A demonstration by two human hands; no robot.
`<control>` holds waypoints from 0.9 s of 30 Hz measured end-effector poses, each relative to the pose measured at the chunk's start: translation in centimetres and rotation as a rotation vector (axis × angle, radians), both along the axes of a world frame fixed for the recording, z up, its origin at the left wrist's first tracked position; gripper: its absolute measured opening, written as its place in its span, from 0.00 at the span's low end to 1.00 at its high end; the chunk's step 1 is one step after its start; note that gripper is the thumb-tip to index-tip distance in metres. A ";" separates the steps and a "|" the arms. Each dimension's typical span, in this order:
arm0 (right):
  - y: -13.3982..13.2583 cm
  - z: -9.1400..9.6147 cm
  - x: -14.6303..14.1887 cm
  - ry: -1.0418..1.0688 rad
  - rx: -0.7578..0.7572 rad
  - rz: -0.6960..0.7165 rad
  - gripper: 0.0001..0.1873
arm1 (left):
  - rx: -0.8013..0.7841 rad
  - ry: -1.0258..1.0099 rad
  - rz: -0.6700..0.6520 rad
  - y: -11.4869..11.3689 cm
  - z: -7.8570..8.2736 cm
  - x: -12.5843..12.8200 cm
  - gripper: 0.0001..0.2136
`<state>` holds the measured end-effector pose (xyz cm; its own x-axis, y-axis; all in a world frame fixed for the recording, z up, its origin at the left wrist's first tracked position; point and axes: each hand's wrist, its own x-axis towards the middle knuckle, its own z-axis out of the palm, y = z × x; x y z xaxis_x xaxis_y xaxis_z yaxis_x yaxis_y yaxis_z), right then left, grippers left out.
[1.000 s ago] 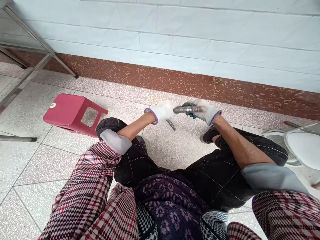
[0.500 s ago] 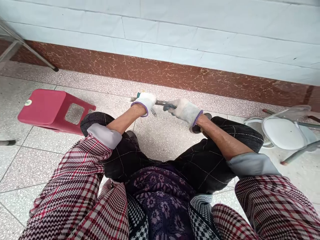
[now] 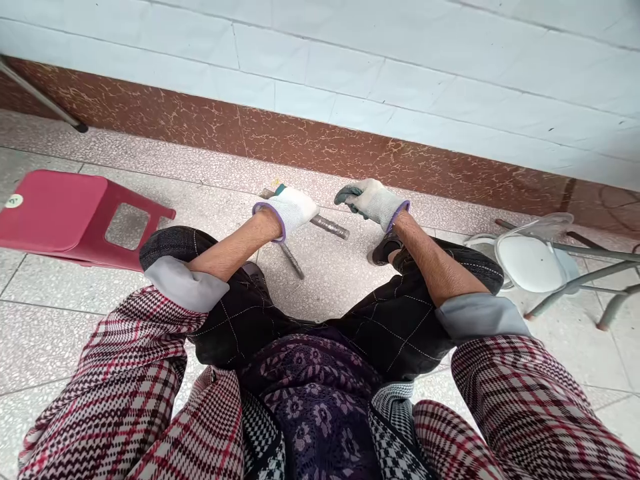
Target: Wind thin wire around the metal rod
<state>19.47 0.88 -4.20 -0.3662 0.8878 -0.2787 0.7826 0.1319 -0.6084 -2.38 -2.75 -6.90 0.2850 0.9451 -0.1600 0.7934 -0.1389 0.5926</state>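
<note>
Head view: the left hand [image 3: 293, 205] is over a metal rod [image 3: 333, 227], its fingers seemingly wrapped around it, with a short stub past the glove on one side and a longer, ridged, shiny end on the other, pointing toward the right. The right hand [image 3: 375, 202] is apart from the rod, its dark-coated fingers [image 3: 345, 194] loosely bent and a little spread, pinching nothing that can be seen.

As far as can be judged, the handling of the rod is partway: it is in one hand, its ridged end uncovered, and it has not been put aside. A thinner bar [image 3: 293, 260] lies on the floor [image 3: 325, 287] beneath the left wrist, untouched by the fingers. How much work is left on either piece cannot be told.

The glove hides the rod's middle and most of the left fingers, and the wrist covers the bar's upper end. Whether the rod touches the floor is unclear. The red stool [image 3: 55, 210] is cut off by the picture's edge.
</note>
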 end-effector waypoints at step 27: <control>-3.9 2.8 0.1 0.330 -0.224 0.101 0.12 | -0.282 -0.915 0.408 2.0 9.6 -2.5 0.08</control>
<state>19.59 -3.06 -1.43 -0.5502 0.7737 -0.3140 0.5306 0.0335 -0.8470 -4.92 -0.74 2.73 0.0758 0.9588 -0.2738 -0.0196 0.2759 0.9610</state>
